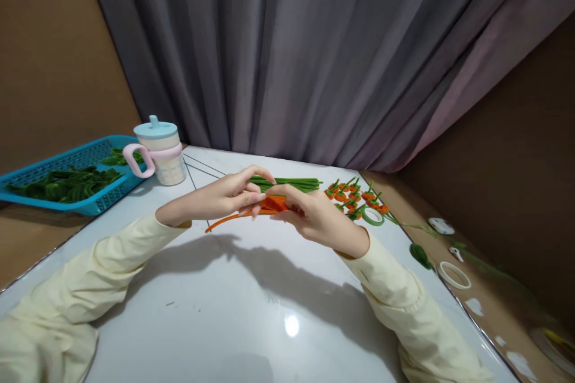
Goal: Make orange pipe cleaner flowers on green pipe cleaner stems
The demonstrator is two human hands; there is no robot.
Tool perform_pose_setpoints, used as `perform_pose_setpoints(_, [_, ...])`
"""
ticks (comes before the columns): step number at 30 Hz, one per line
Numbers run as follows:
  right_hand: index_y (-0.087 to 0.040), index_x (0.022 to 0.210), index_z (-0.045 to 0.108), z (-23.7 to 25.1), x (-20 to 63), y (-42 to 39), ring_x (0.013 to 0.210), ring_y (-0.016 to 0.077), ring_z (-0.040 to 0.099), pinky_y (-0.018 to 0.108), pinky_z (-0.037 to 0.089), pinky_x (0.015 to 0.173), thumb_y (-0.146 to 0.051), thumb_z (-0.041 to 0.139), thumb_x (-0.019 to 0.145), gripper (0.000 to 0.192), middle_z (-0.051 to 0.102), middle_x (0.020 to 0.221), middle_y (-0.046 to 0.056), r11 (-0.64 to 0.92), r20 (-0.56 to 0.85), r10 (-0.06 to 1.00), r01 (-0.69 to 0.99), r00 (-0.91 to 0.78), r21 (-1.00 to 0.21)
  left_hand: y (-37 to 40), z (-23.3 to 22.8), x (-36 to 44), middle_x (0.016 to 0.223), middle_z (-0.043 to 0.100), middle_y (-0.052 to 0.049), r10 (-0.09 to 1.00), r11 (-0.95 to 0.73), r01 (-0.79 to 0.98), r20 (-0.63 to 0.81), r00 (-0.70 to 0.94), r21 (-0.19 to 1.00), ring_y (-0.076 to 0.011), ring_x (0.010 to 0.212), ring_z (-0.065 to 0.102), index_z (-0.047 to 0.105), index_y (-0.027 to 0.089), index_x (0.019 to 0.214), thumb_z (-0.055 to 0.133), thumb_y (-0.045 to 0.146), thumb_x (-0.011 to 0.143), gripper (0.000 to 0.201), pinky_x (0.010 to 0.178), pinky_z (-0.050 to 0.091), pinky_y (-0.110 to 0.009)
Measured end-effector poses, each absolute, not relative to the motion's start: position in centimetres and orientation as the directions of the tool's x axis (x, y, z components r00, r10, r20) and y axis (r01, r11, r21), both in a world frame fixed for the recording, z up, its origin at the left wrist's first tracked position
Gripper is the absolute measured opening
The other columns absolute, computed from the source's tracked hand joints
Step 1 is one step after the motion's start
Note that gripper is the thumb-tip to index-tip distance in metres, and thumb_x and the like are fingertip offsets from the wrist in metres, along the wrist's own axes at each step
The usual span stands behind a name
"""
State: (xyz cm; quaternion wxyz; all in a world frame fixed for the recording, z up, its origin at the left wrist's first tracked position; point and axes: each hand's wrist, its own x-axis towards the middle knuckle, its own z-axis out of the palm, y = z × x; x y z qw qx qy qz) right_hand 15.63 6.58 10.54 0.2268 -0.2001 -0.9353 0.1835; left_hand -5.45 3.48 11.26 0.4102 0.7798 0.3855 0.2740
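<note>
Above the middle of the white table, my left hand (227, 194) and my right hand (312, 212) meet over orange pipe cleaners (275, 203). The fingers of both hands are closed on them, and the fingers partly cover the bent orange part. A curved orange end (220, 223) sticks out to the left below my left hand. Just behind the hands lies a bundle of straight green pipe cleaners (299, 184). Several small orange pieces with green stems (354, 194) lie to the right of my right hand, beside a roll of green tape (372, 216).
At left, a blue basket (94, 206) holds green leaf-like pieces, next to a lidded cup (168, 158) with a pink handle. Along the right edge are a green leaf piece (420, 255), a white ring (454, 275), an earbud (456, 254) and its case (441, 226). A grey curtain (287, 60) hangs behind.
</note>
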Motion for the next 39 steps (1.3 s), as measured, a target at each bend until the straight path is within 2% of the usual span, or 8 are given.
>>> perform_pose_setpoints(4, [-0.018, 0.114, 0.040, 10.6, 15.7, 7.0, 0.053, 0.0086, 0.056, 0.017, 0.041, 0.048, -0.019, 0.052, 0.086, 0.031, 0.061, 0.075, -0.001, 0.695, 0.079, 0.500, 0.346, -0.862, -0.630, 4.3, 10.9, -5.8, 0.065, 0.052, 0.004, 0.821, -0.459, 0.522, 0.119, 0.559, 0.719, -0.0095, 0.054, 0.044, 0.038, 0.021, 0.116, 0.037, 0.030, 0.091, 0.026, 0.053, 0.035, -0.019])
perform_pose_setpoints(8, [-0.014, 0.094, 0.048, 10.5, 15.9, 7.5, 0.053, 0.0094, 0.056, 0.018, 0.042, 0.049, -0.019, 0.045, 0.088, 0.008, 0.060, 0.066, 0.000, 0.666, 0.060, 0.597, 0.452, -0.800, -0.593, 4.8, 10.6, -5.9, 0.058, 0.051, 0.005, 0.864, -0.471, 0.649, 0.162, 0.478, 0.597, -0.0088, 0.046, 0.040, 0.040, 0.020, 0.113, 0.036, 0.026, 0.090, 0.024, 0.050, 0.033, -0.019])
perform_pose_setpoints(11, [-0.014, 0.074, 0.052, 10.7, 15.9, 7.7, 0.050, 0.0077, 0.054, 0.017, 0.040, 0.050, -0.015, 0.041, 0.089, 0.019, 0.057, 0.058, -0.001, 0.657, 0.046, 0.613, 0.477, -0.789, -0.584, 4.7, 10.6, -5.7, 0.060, 0.055, 0.004, 0.856, -0.509, 0.690, 0.219, 0.468, 0.515, -0.0107, 0.051, 0.048, 0.043, 0.019, 0.111, 0.037, 0.024, 0.089, 0.023, 0.054, 0.036, -0.020])
perform_pose_setpoints(14, [-0.013, 0.071, 0.057, 11.1, 16.0, 8.0, 0.047, 0.0068, 0.051, 0.018, 0.040, 0.052, -0.014, 0.041, 0.088, 0.024, 0.053, 0.053, -0.003, 0.627, -0.003, 0.606, 0.480, -0.796, -0.613, 4.5, 10.5, -5.5, 0.065, 0.059, 0.003, 0.855, -0.516, 0.716, 0.235, 0.462, 0.470, -0.0118, 0.056, 0.053, 0.045, 0.019, 0.111, 0.037, 0.025, 0.089, 0.024, 0.057, 0.037, -0.020])
perform_pose_setpoints(18, [-0.012, 0.076, 0.062, 11.2, 16.4, 8.7, 0.047, 0.0079, 0.048, 0.020, 0.039, 0.051, -0.022, 0.040, 0.089, 0.027, 0.051, 0.052, -0.002, 0.567, -0.075, 0.589, 0.477, -0.805, -0.672, 4.5, 10.4, -5.5, 0.062, 0.057, 0.003, 0.860, -0.510, 0.733, 0.249, 0.446, 0.449, -0.0119, 0.053, 0.051, 0.046, 0.019, 0.112, 0.036, 0.028, 0.090, 0.026, 0.056, 0.037, -0.020])
perform_pose_setpoints(24, [-0.013, 0.071, 0.060, 10.7, 16.8, 9.4, 0.042, 0.0068, 0.042, 0.019, 0.033, 0.047, -0.030, 0.040, 0.090, 0.032, 0.054, 0.050, -0.002, 0.558, -0.046, 0.634, 0.498, -0.772, -0.664, 4.6, 10.5, -5.6, 0.075, 0.059, -0.001, 0.830, -0.548, 0.688, 0.210, 0.516, 0.475, -0.0134, 0.064, 0.053, 0.044, 0.018, 0.119, 0.029, 0.031, 0.093, 0.032, 0.062, 0.038, -0.022])
perform_pose_setpoints(32, [-0.014, 0.065, 0.060, 10.1, 16.7, 9.8, 0.044, 0.0080, 0.047, 0.020, 0.038, 0.054, -0.029, 0.039, 0.089, 0.036, 0.056, 0.049, -0.001, 0.598, -0.012, 0.633, 0.499, -0.774, -0.627, 4.7, 10.2, -5.3, 0.071, 0.057, 0.001, 0.853, -0.504, 0.695, 0.170, 0.493, 0.513, -0.0124, 0.061, 0.052, 0.043, 0.019, 0.118, 0.030, 0.031, 0.093, 0.031, 0.060, 0.038, -0.022])
perform_pose_setpoints(39, [-0.013, 0.062, 0.060, 9.6, 16.4, 10.0, 0.040, 0.0080, 0.043, 0.020, 0.035, 0.047, -0.024, 0.044, 0.082, 0.028, 0.051, 0.044, -0.002, 0.591, 0.032, 0.705, 0.562, -0.709, -0.579, 4.9, 8.8, -4.3, 0.066, 0.052, 0.003, 0.863, -0.494, 0.668, 0.226, 0.451, 0.557, -0.0117, 0.057, 0.049, 0.037, 0.019, 0.117, 0.029, 0.025, 0.093, 0.027, 0.057, 0.037, -0.022])
